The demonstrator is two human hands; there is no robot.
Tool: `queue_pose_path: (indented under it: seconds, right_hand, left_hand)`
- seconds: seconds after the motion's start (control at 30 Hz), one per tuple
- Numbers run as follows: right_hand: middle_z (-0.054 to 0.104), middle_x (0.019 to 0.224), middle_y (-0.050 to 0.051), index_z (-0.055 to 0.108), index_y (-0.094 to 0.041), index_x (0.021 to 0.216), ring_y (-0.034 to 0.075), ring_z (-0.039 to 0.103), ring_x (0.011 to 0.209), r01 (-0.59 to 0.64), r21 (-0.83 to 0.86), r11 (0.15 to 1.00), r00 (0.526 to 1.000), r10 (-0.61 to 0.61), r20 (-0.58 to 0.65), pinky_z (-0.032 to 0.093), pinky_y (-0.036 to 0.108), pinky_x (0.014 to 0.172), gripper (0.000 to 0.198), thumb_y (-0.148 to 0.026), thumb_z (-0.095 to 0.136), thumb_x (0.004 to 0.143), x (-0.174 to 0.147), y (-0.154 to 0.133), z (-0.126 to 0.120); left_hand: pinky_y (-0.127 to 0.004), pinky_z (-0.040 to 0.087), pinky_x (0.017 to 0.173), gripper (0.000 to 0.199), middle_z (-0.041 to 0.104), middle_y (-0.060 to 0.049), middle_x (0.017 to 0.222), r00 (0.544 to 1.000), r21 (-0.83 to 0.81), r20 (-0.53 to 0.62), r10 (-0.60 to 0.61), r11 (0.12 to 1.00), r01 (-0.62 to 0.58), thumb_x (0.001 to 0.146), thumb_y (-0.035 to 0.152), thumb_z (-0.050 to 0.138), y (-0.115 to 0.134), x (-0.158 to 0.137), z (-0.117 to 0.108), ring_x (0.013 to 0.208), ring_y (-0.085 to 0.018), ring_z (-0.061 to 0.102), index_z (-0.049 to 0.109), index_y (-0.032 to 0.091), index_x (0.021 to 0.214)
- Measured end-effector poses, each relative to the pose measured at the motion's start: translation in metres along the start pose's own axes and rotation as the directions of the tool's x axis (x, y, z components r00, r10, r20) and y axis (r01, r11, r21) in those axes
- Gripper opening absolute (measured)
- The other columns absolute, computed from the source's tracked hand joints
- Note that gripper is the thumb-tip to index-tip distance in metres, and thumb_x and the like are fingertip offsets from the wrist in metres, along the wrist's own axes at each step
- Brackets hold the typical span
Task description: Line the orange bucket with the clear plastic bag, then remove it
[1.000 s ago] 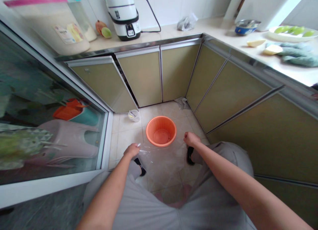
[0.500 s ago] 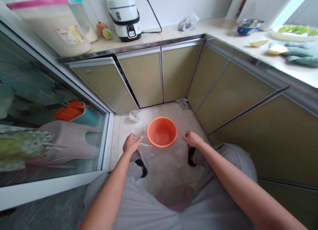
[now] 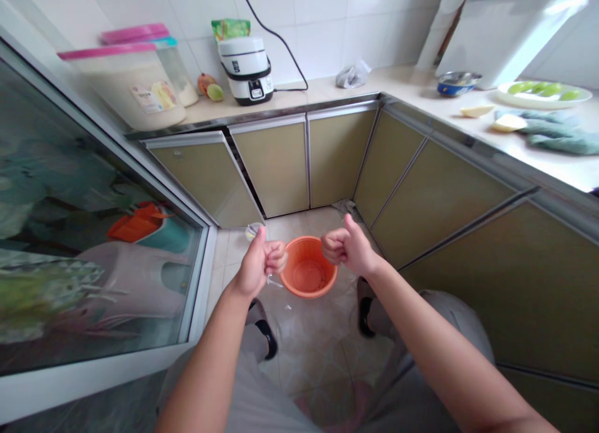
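Note:
My left hand is held up left of an orange basin, its fingers curled into a fist and the thumb pointing up. My right hand mirrors it on the other side, also a fist with a raised thumb. Nothing shows in either hand. From this viewpoint the knuckles of both overlap the basin's rim; whether they touch it I cannot tell. The basin stands on the tiled floor between my feet, with no contents that I can make out. A shiny clear strip shows beside it, below my left hand.
A small clear cup stands on the floor, partly behind my left thumb. A grey cloth lies in the cabinet corner. One cabinet door is ajar. The counter bears a rice cooker, storage bins and a plate of green fruit.
Both hands have risen and come closer together, from beside the basin to its rim in view. Their fingers have curled into fists with thumbs up. The camera has tilted up slightly.

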State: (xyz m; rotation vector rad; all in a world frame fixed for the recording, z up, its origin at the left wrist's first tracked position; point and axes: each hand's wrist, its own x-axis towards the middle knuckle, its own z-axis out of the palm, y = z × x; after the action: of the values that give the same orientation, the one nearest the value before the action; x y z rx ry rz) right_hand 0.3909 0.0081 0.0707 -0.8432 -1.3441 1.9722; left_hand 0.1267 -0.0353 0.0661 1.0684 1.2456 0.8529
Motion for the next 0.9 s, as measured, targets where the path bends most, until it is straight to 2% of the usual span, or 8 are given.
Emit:
queue_pose_path:
  seconds: [0.1, 0.17, 0.4, 0.53, 0.63, 0.73, 0.83, 0.9]
  right_hand:
    - [0.013, 0.052, -0.009, 0.019, -0.027, 0.065, 0.01, 0.007, 0.046, -0.362, -0.049, 0.931, 0.924, 0.351, -0.151, 0.01, 0.024, 0.041, 0.073, -0.093, -0.006, 0.086, 0.051, 0.023, -0.02]
    - [0.014, 0.051, -0.009, 0.018, -0.027, 0.067, 0.01, 0.007, 0.045, -0.449, -0.053, 0.892, 0.88, 0.431, -0.197, 0.007, 0.024, 0.041, 0.072, -0.093, -0.005, 0.086, 0.07, 0.044, -0.035]
    - [0.015, 0.051, -0.009, 0.019, -0.027, 0.068, 0.01, 0.007, 0.045, -0.371, -0.048, 0.927, 0.903, 0.348, -0.253, 0.007, 0.024, 0.041, 0.067, -0.089, 0.006, 0.093, 0.077, 0.069, -0.061]
    - [0.031, 0.054, -0.006, 0.033, -0.025, 0.067, 0.01, 0.027, 0.047, -0.326, -0.286, 0.901, 0.865, 0.162, -0.474, 0.021, 0.024, 0.046, 0.056, -0.07, 0.038, 0.1, 0.079, 0.082, -0.082]
    - [0.052, 0.064, -0.001, 0.051, -0.021, 0.072, 0.013, 0.048, 0.061, -0.495, -0.583, 0.645, 0.79, 0.055, -0.61, 0.03, 0.025, 0.054, 0.037, -0.047, 0.057, 0.097, 0.068, 0.109, -0.109]
    - [0.067, 0.077, 0.003, 0.066, -0.018, 0.091, 0.017, 0.06, 0.073, -0.647, -0.67, 0.364, 0.757, 0.199, -0.622, 0.036, 0.025, 0.061, 0.021, -0.038, 0.069, 0.089, 0.049, 0.143, -0.132]
    - [0.073, 0.091, 0.005, 0.069, -0.017, 0.118, 0.02, 0.067, 0.083, -0.683, -0.688, 0.246, 0.723, 0.364, -0.588, 0.045, 0.025, 0.067, 0.044, -0.033, 0.079, 0.078, 0.032, 0.173, -0.141]
    - [0.074, 0.094, 0.006, 0.071, -0.017, 0.116, 0.02, 0.069, 0.087, -0.676, -0.708, 0.202, 0.712, 0.425, -0.559, 0.047, 0.025, 0.07, 0.045, -0.029, 0.082, 0.074, 0.026, 0.189, -0.139]
  left_hand:
    - [-0.028, 0.021, 0.044, 0.075, 0.017, 0.006, 0.05, 0.981, -0.048, -0.047, -0.189, 0.981, 0.186, 0.08, 0.099, 0.005, 0.004, 0.064, -0.006, 0.044, -0.01, 0.019, 0.024, 0.028, 0.063]
    - [-0.028, 0.016, 0.043, 0.074, 0.014, 0.007, 0.047, 0.961, -0.062, -0.069, -0.269, 0.962, 0.265, 0.077, 0.1, 0.006, -0.005, 0.092, -0.014, 0.043, -0.01, 0.014, 0.021, 0.029, 0.063]
    - [-0.027, 0.027, 0.043, 0.075, 0.026, 0.004, 0.046, 0.965, -0.032, -0.054, -0.256, 0.967, 0.255, 0.08, 0.099, 0.012, -0.059, 0.125, -0.046, 0.041, -0.012, 0.028, 0.03, 0.028, 0.062]
    - [-0.026, 0.037, 0.049, 0.067, 0.048, 0.001, 0.056, 0.938, 0.105, -0.304, -0.167, 0.973, 0.207, 0.09, 0.086, 0.023, -0.112, 0.14, -0.054, 0.05, -0.013, 0.046, 0.044, 0.025, 0.072]
    - [-0.024, 0.048, 0.064, 0.047, 0.071, -0.005, 0.087, 0.854, 0.275, -0.511, -0.102, 0.922, 0.274, 0.093, 0.067, 0.047, -0.165, 0.136, -0.058, 0.076, -0.016, 0.066, 0.057, 0.022, 0.097]
    - [-0.026, 0.052, 0.075, 0.047, 0.075, -0.011, 0.112, 0.835, 0.319, -0.523, -0.171, 0.869, 0.379, 0.086, 0.047, 0.069, -0.21, 0.118, -0.064, 0.092, -0.02, 0.073, 0.057, 0.018, 0.122]
    - [-0.027, 0.054, 0.075, 0.049, 0.077, -0.013, 0.112, 0.862, 0.362, -0.437, -0.259, 0.826, 0.432, 0.082, 0.035, 0.076, -0.239, 0.103, -0.068, 0.093, -0.023, 0.075, 0.061, 0.017, 0.124]
    - [-0.027, 0.054, 0.073, 0.039, 0.079, -0.011, 0.104, 0.877, 0.393, -0.39, -0.28, 0.811, 0.433, 0.082, 0.036, 0.077, -0.25, 0.1, -0.067, 0.094, -0.025, 0.076, 0.066, 0.017, 0.114]
